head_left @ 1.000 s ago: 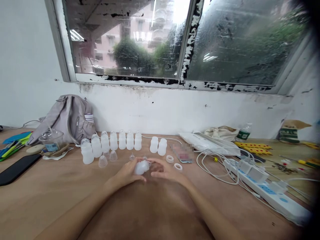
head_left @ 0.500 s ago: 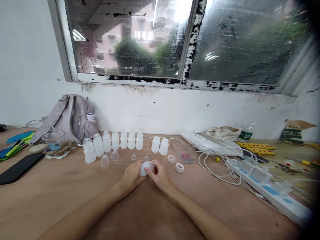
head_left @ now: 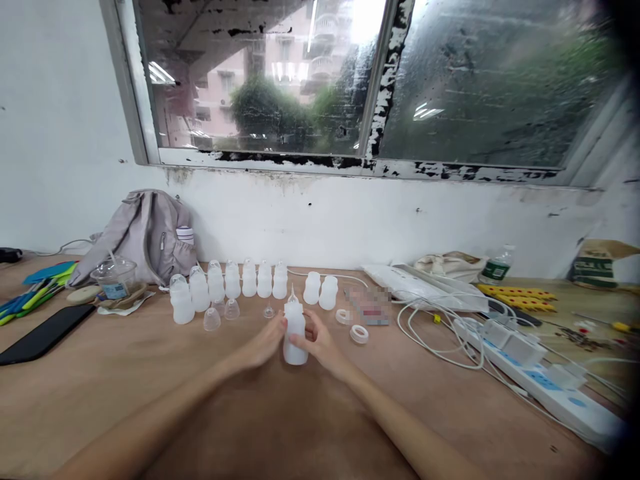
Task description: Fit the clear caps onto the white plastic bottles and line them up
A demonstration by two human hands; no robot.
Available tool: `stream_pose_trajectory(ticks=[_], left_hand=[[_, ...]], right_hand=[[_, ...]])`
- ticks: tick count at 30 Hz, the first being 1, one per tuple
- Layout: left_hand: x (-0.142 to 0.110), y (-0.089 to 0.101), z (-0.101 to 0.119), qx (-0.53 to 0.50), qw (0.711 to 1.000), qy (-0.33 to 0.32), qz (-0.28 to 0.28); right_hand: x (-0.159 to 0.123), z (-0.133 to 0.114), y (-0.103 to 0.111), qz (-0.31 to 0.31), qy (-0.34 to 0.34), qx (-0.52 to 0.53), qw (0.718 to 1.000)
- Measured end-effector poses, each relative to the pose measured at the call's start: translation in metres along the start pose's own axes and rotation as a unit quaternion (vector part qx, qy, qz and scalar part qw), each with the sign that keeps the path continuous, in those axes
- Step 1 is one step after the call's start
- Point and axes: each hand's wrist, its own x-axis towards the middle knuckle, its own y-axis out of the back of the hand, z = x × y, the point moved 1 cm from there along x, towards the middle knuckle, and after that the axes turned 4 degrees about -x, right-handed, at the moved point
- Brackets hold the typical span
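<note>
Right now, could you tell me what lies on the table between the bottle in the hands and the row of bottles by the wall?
In the head view, one small clear cap lies between the held bottle and the row.

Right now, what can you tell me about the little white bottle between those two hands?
The white squeeze bottle looks like soft, translucent plastic, with a rounded body, a narrower waist and a thin pointed nozzle on top. It stands upright on the wooden table, in front of a row of similar bottles. The left hand touches its left side and the right hand its right.
</note>
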Motion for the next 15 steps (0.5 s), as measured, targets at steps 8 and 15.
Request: stream_pose_trajectory(ticks=[8,15], left_hand=[[0.009,0.108,-0.049,0.462,0.886,-0.021,0.021],[0.004,0.092,-0.033,0.226,0.972,-0.010,0.062]], right_hand=[[-0.002,-0.015,0.026,0.028,-0.028,-0.145,0.989],[-0.004,-0.016,0.028,0.022,-0.018,-0.270,0.962]])
